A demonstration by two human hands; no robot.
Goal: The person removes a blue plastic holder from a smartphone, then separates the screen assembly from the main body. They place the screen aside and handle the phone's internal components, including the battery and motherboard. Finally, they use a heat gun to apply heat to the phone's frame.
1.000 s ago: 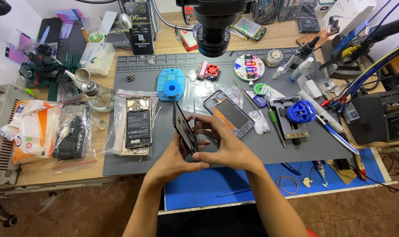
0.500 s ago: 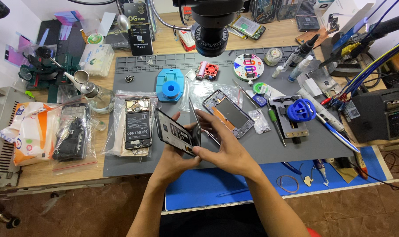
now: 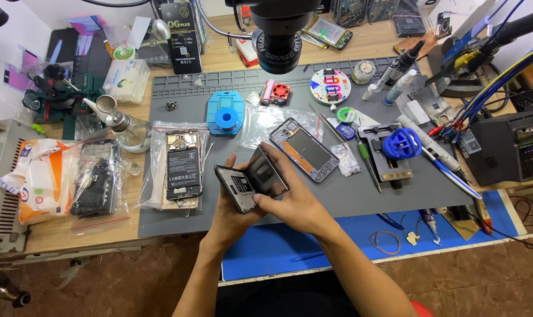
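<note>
My left hand grips the lower edge of an opened dark phone body, its inner side facing up. My right hand holds the black screen panel, which stands tilted up off the phone body like a lid, still joined along one side. Both hands hover over the near edge of the grey work mat. Just beyond my right hand lies a second opened phone frame with a dark battery.
A disassembled phone in a clear bag lies left of my hands, another bagged phone further left. A blue spool holder, a blue clamp jig, tweezers, pens, a microscope head and a black station crowd the bench.
The phone has been turned from edge-on to lying flatter, inner side up. The screen panel now lifts away from the body under my right hand.
</note>
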